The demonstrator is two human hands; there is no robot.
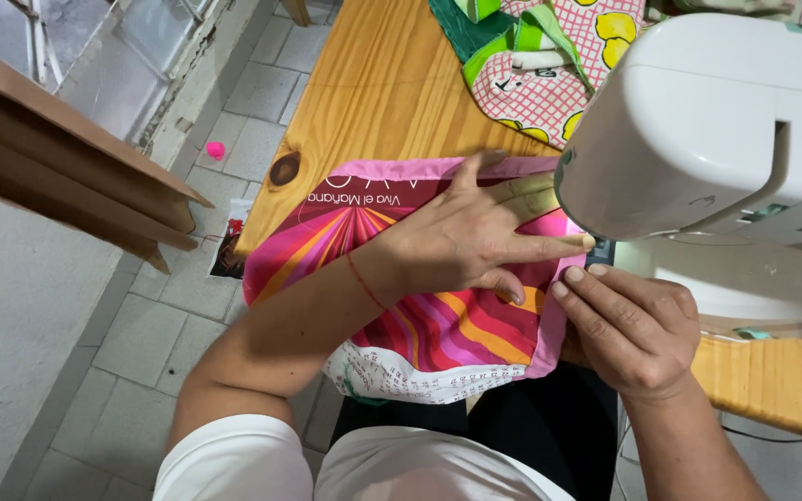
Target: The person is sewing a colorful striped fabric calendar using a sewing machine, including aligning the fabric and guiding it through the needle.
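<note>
Hands [549,278] flat on striped fabric [420,315]

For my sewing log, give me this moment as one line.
left hand: flat on striped pink fabric | right hand: pinching fabric edge | sewing machine: beside fingers | wooden table

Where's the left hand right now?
In the head view, the left hand lies flat on the pink striped fabric at centre, fingers pointing at the white sewing machine, just above the right hand.
</note>
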